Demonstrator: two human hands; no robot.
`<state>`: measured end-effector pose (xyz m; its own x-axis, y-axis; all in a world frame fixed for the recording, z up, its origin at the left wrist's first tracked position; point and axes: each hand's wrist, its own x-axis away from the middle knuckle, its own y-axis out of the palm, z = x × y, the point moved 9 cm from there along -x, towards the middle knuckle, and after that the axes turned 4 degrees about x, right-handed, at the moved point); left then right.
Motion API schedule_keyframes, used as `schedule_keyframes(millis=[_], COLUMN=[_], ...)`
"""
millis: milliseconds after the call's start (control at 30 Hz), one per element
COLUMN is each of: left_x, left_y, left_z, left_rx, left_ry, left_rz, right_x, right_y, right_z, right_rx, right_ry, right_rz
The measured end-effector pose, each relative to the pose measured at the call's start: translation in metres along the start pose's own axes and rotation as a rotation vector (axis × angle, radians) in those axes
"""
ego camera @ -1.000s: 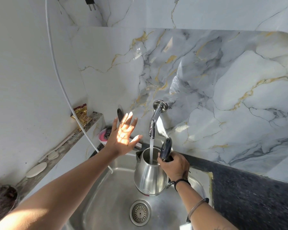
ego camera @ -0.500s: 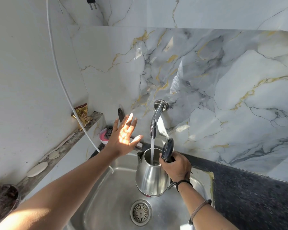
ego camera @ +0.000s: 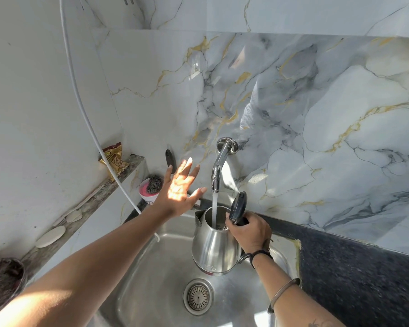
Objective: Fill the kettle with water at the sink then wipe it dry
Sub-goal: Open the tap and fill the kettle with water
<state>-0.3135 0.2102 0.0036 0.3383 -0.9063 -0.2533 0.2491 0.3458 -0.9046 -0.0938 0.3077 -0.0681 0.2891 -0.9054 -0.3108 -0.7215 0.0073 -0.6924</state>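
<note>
Head view only. Steel kettle (ego camera: 214, 246) held over the sink (ego camera: 151, 267), just above the drain (ego camera: 198, 296), lid (ego camera: 238, 207) flipped up and back. Right hand (ego camera: 249, 230) clenched around the handle at the kettle's right side; handle itself mostly hidden under the hand. Left hand (ego camera: 178, 191) released, fingers spread, holding nothing, hovering left of the tap (ego camera: 219, 166) and apart from it. Water stream (ego camera: 214, 210) drops straight from the spout into the open mouth. Water level inside cannot be read from here. Judgement: filling is under way, wiping not begun. To do it well: keep the kettle upright and its mouth centred under the stream so nothing runs down the outside, watch the level, and shut off the water before it nears the rim; the free hand looks placed for that. The kettle: polished, tapering body, pointed spout facing left, dark lid, red marking near the base. Scrub pad in a pink bowl (ego camera: 149, 188) sits far left.
</note>
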Motion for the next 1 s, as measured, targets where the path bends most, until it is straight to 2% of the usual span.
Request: schedule_keyframes(millis=[200, 467, 700, 1000], left_x=[-0.006, -0.011, -0.013, -0.018], left_y=[0.010, 0.025, 0.039, 0.047], left_z=[0.001, 0.004, 0.002, 0.009], left_rx=[0.089, 0.318, 0.572, 0.708], left_ry=[-0.069, -0.155, -0.328, -0.429], left_rz=[-0.080, -0.213, -0.294, -0.385], right_x=[0.000, 0.001, 0.002, 0.000], right_y=[0.001, 0.002, 0.001, 0.003], right_z=[0.001, 0.000, -0.001, 0.006], right_rx=[-0.030, -0.043, -0.080, -0.065], right_ry=[0.014, -0.013, -0.025, -0.014], right_rz=[-0.022, -0.022, -0.022, -0.059])
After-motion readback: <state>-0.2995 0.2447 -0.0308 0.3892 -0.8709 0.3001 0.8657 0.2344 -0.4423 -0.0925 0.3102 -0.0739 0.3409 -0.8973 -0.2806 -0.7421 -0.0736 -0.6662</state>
